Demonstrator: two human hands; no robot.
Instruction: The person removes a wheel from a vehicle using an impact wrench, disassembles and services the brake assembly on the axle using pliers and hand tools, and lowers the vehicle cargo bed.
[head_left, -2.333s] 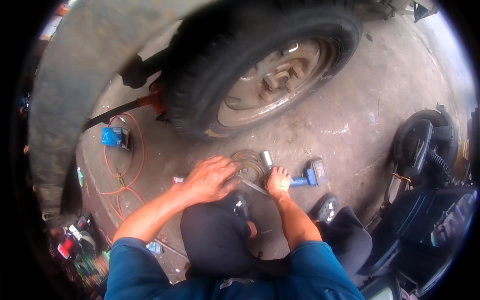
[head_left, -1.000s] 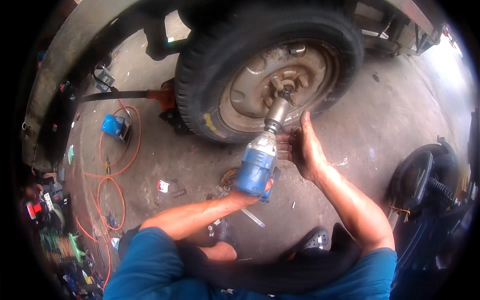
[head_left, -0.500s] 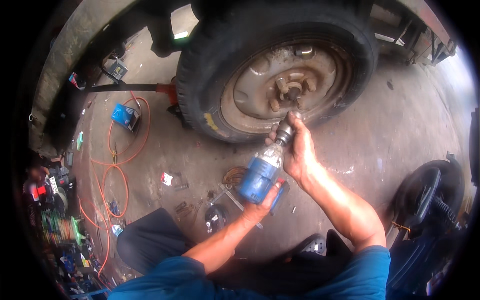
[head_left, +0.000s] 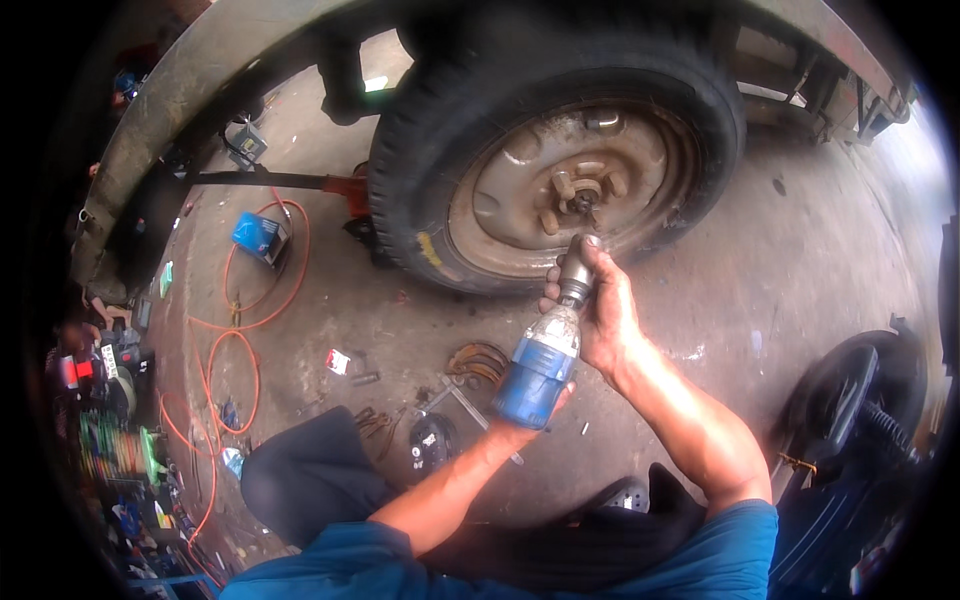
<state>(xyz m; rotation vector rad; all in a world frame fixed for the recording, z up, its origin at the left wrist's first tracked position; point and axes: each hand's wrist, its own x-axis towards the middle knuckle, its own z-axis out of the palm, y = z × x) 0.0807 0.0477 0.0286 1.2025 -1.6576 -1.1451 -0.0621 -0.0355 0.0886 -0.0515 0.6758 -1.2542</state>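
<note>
A blue and silver impact wrench (head_left: 540, 375) is between my two hands, its nose tilted up toward the wheel. My left hand (head_left: 522, 428) is closed around its handle, mostly hidden beneath the blue body. At the front end, my right hand (head_left: 610, 318) wraps its fingers and thumb around the metal socket (head_left: 577, 268). Just beyond the socket, apart from it, is the rusty wheel rim (head_left: 512, 190) with its black tire (head_left: 412, 180). Lug nuts (head_left: 565, 187) surround the hub at its centre.
A red jack (head_left: 347, 190) stands left of the tire. An orange air hose (head_left: 258, 350) loops across the floor near a blue box (head_left: 259, 236). Brake shoes (head_left: 478, 362) and metal tools lie by my left forearm. Motorcycle parts (head_left: 850, 390) stand at the right.
The impact wrench has swung slightly more upright, its body moving right and down in the picture. More of the socket shows in my right hand. The whole view has shifted a little.
</note>
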